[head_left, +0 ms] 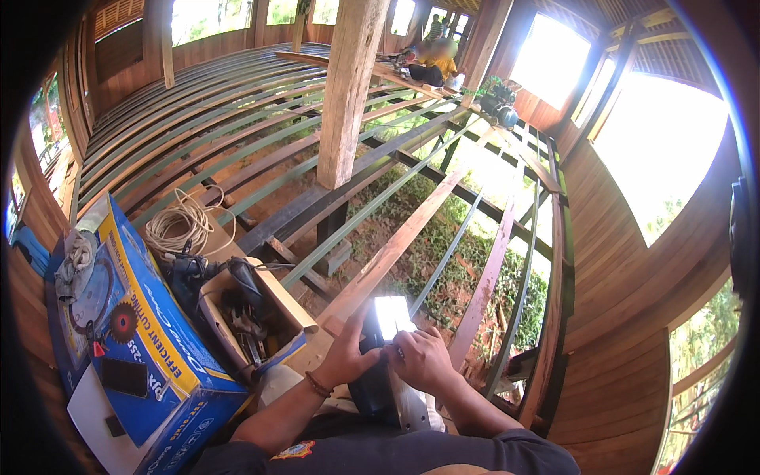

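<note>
In my lap, between my forearms, rests a dark tool (370, 393) with a long flat metal plate (408, 405) that has small holes near its lower end. Its far end shines bright white from glare, so its exact kind is unclear. My left hand (346, 358) grips the tool's left side, fingers up along it and thumb across toward the middle. Curled over the plate's upper right is my right hand (423, 360), its fingers bent together against the metal. Whatever those fingers pinch, if anything, is hidden.
At my left stands a large blue-and-yellow box (170, 372) with a dark phone-like slab (124, 378) on it. Beside it are an open carton of tools (245, 305) and coiled cable (178, 231). Open floor joists (400, 245) span bare ground around a wooden post (348, 103). People (438, 65) sit far off.
</note>
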A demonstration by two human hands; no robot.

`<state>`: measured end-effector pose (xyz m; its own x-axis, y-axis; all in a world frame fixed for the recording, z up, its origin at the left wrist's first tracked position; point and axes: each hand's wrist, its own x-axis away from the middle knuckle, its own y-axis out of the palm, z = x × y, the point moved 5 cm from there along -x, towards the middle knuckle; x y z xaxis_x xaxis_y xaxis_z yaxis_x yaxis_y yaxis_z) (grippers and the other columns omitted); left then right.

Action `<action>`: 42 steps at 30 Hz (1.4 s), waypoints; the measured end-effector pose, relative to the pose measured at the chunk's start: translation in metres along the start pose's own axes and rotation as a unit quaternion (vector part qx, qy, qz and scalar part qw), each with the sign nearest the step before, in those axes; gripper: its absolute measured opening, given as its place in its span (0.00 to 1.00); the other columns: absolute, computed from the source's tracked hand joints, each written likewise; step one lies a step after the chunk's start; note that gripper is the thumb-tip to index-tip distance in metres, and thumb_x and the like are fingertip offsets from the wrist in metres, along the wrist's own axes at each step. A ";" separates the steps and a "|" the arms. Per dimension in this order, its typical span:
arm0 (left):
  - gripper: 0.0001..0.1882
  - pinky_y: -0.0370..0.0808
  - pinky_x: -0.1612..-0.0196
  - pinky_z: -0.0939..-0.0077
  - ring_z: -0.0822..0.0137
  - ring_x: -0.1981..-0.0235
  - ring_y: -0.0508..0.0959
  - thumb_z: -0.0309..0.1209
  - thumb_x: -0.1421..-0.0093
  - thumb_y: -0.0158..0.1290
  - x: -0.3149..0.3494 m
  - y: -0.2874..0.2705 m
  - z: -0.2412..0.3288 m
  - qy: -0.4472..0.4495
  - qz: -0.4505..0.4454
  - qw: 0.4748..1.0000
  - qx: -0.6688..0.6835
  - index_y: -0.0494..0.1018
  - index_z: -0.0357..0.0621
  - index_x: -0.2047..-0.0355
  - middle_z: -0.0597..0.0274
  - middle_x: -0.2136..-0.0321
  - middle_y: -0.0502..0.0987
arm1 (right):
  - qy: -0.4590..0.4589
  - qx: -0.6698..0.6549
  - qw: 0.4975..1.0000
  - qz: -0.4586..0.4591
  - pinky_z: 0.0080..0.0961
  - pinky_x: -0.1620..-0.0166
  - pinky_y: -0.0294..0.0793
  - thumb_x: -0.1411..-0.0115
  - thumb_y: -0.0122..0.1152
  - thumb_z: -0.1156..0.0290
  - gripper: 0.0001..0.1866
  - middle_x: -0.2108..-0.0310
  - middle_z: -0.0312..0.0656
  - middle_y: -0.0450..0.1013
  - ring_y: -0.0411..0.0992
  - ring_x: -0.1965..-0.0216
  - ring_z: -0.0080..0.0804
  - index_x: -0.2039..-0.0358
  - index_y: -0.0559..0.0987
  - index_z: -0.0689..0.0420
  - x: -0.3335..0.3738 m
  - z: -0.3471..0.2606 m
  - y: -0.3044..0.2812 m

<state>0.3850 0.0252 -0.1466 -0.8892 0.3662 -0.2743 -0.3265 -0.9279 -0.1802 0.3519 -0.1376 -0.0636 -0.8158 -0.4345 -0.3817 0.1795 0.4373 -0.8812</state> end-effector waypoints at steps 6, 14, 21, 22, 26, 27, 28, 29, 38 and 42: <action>0.57 0.56 0.24 0.54 0.45 0.23 0.56 0.50 0.40 0.64 -0.001 0.000 0.002 -0.001 0.003 1.000 0.007 0.46 0.36 0.22 0.38 0.26 0.56 | 0.011 -0.093 0.995 0.033 0.41 0.58 0.74 0.39 0.67 0.67 0.07 0.73 0.41 0.79 0.79 0.68 0.46 0.67 0.79 0.55 0.002 0.000 0.001; 0.56 0.57 0.24 0.54 0.45 0.24 0.57 0.47 0.40 0.64 0.001 0.001 -0.004 -0.003 0.003 1.000 0.014 0.46 0.36 0.22 0.38 0.26 0.56 | 0.017 -0.117 0.993 0.001 0.42 0.56 0.74 0.43 0.68 0.69 0.07 0.70 0.43 0.79 0.79 0.65 0.45 0.66 0.80 0.55 0.002 0.003 -0.006; 0.56 0.57 0.24 0.54 0.45 0.24 0.57 0.46 0.41 0.64 -0.002 -0.001 0.004 -0.011 0.003 1.000 0.011 0.46 0.35 0.22 0.38 0.26 0.55 | 0.017 -0.093 0.995 -0.026 0.42 0.55 0.75 0.43 0.69 0.69 0.08 0.70 0.43 0.78 0.78 0.65 0.46 0.67 0.79 0.56 -0.001 0.004 -0.007; 0.56 0.56 0.24 0.54 0.45 0.24 0.57 0.46 0.41 0.64 -0.002 -0.001 0.003 -0.009 0.006 1.000 0.012 0.46 0.35 0.22 0.38 0.26 0.56 | 0.010 -0.104 0.994 -0.023 0.43 0.55 0.75 0.43 0.69 0.70 0.07 0.69 0.43 0.78 0.78 0.64 0.46 0.66 0.79 0.56 -0.001 0.003 -0.007; 0.53 0.53 0.23 0.54 0.44 0.24 0.57 0.44 0.41 0.62 -0.004 -0.004 -0.005 0.027 0.020 0.999 -0.019 0.49 0.32 0.23 0.36 0.26 0.58 | -0.022 -0.144 0.989 -0.003 0.45 0.55 0.78 0.44 0.69 0.72 0.09 0.68 0.44 0.78 0.78 0.63 0.48 0.62 0.83 0.56 -0.004 0.003 -0.005; 0.53 0.54 0.23 0.55 0.45 0.24 0.58 0.42 0.41 0.62 -0.006 -0.005 -0.004 0.021 0.030 0.999 -0.005 0.49 0.31 0.23 0.36 0.27 0.59 | -0.013 -0.141 0.990 -0.015 0.45 0.55 0.78 0.44 0.69 0.72 0.10 0.67 0.45 0.79 0.78 0.62 0.48 0.61 0.83 0.56 -0.003 0.003 -0.002; 0.53 0.54 0.23 0.55 0.45 0.24 0.59 0.40 0.42 0.62 -0.006 -0.003 -0.008 0.014 0.035 0.999 0.015 0.49 0.32 0.23 0.37 0.27 0.59 | 0.001 -0.135 0.990 -0.031 0.45 0.55 0.79 0.45 0.69 0.73 0.11 0.66 0.45 0.79 0.78 0.61 0.49 0.59 0.84 0.56 -0.003 0.007 0.000; 0.52 0.54 0.23 0.55 0.45 0.24 0.59 0.39 0.42 0.62 -0.005 -0.002 -0.013 0.025 0.037 0.999 0.016 0.49 0.34 0.22 0.38 0.27 0.59 | 0.010 -0.136 0.991 -0.018 0.42 0.56 0.79 0.45 0.70 0.75 0.10 0.67 0.45 0.79 0.79 0.61 0.48 0.61 0.84 0.57 -0.004 0.007 0.000; 0.52 0.60 0.26 0.58 0.48 0.26 0.61 0.35 0.43 0.61 0.000 -0.004 0.004 -0.009 0.014 0.999 0.028 0.49 0.35 0.23 0.42 0.28 0.60 | 0.043 -0.152 0.987 -0.010 0.37 0.57 0.80 0.42 0.69 0.81 0.08 0.65 0.45 0.81 0.81 0.62 0.45 0.61 0.86 0.61 0.004 0.002 -0.010; 0.53 0.57 0.25 0.58 0.48 0.25 0.59 0.33 0.45 0.61 -0.003 -0.007 0.003 -0.008 0.005 0.998 0.059 0.48 0.34 0.23 0.42 0.27 0.59 | 0.052 -0.150 0.987 -0.002 0.37 0.56 0.79 0.42 0.70 0.79 0.07 0.65 0.45 0.81 0.80 0.62 0.45 0.61 0.86 0.60 0.002 0.005 -0.007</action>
<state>0.3893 0.0307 -0.1415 -0.8975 0.3560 -0.2602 -0.3515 -0.9339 -0.0652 0.3519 -0.1456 -0.0594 -0.8706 -0.3606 -0.3346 0.0177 0.6567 -0.7539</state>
